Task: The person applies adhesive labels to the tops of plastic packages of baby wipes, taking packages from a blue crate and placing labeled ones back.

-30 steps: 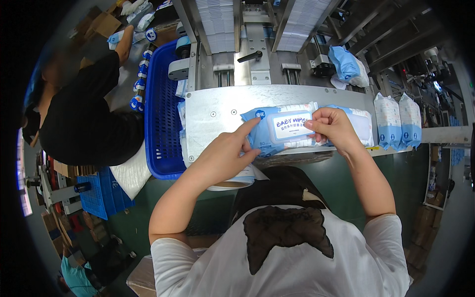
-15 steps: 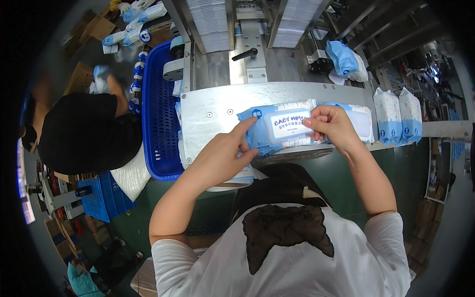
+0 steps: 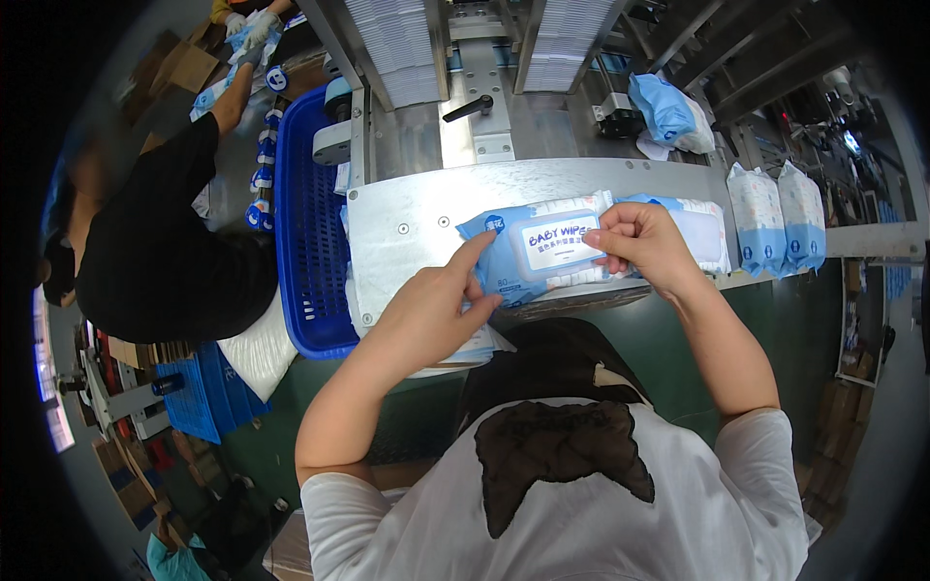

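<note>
Grey steel plate (image 3: 417, 218): the carrying surface, bolted in front of the machine; packs are laid along its near edge.
Blue crate (image 3: 308, 242): a ribbed plastic basket is set against the plate's left edge.
Co-worker: a person in a black sleeve (image 3: 165, 252) is seen beyond the crate, hands busy with other packs at the top left.
Step in hand: a blue wipes pack (image 3: 542, 254) is held over the plate's near edge, and its lid is apparently being checked or pressed flat.
Second pack (image 3: 702, 232): it lies just behind the first, toward the right edge, partly hidden.
Upright packs (image 3: 780, 215): two blue-and-white packs stand past the right edge.
Left hand (image 3: 431, 310): fingers are together at the pack's left end, thumb lifted against its corner.
Right hand (image 3: 644, 247): fingers are clamped on the pack's right end.
White label (image 3: 560, 242): a rounded rectangular lid flap is centred on the pack.
Next move: judged to call for a firm, even grip so the pack is kept square.
</note>
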The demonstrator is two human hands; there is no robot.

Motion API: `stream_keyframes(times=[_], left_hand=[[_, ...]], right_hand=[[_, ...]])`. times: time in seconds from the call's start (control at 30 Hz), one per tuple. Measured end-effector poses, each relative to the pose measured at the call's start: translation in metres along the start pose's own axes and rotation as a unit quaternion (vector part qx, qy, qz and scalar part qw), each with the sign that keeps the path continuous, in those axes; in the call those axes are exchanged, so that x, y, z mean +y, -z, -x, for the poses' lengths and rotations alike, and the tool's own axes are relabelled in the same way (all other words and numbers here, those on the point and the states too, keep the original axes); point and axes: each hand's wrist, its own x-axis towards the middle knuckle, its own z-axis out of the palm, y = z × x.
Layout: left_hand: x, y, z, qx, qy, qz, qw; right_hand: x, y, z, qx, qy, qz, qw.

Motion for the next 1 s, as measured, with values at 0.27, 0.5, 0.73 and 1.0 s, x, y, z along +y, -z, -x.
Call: stream_keyframes(times=[0.27,0.5,0.73,1.0], left_hand=[[0.026,-0.008,0.005,-0.038,-0.04,-0.172,0.984],[0.025,-0.014,0.001,-0.028,-0.051,-0.258,0.964],[0.017,-0.021,0.01,0.004,-0.039,-0.236,0.971],[0.012,-0.02,0.016,0.028,-0.008,-0.193,0.981]], right_hand=[[-0.001,-0.003,-0.001,0.007,0.003,0.015,1.0],[-0.004,-0.01,0.005,0.081,0.12,0.325,0.935],[0.002,-0.026,0.016,0.134,0.34,0.512,0.777],[0.013,0.019,0.033,0.091,0.235,0.621,0.742]])
